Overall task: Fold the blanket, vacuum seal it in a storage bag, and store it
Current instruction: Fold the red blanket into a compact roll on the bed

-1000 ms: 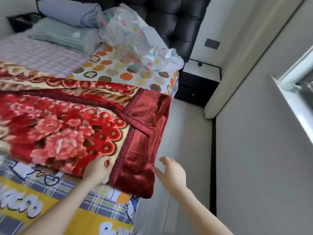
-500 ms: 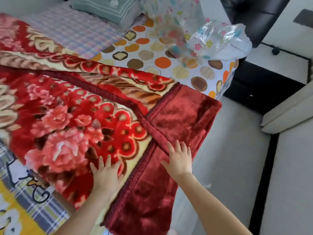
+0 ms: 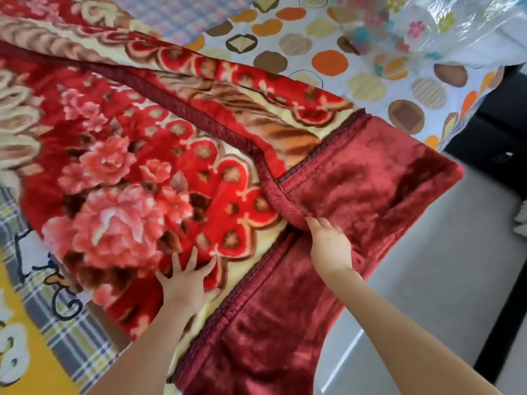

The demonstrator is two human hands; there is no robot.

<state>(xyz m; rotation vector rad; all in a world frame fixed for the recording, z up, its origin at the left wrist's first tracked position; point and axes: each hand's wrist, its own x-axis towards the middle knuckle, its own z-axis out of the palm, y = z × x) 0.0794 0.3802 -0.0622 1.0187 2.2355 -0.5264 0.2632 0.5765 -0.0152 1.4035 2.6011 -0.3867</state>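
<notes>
While the left hand (image 3: 185, 280) presses flat, fingers spread, on the blanket (image 3: 114, 166) lying across the bed (image 3: 328, 64), the right hand (image 3: 330, 246) grips its maroon hem near the bed's right edge; the bag (image 3: 456, 29) lies far right.

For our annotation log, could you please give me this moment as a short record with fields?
Blanket: red floral, partly folded on the bed, plain maroon side hanging over the bed edge
Left hand: fingers spread, pressing flat on the floral face
Right hand: at the braided edge, fingertips hidden under it; grip unclear
Storage bag: clear flower-print plastic, crumpled at the far corner, apart from the blanket
Bedding: spotted sheet beyond, plaid sheet nearer
</notes>
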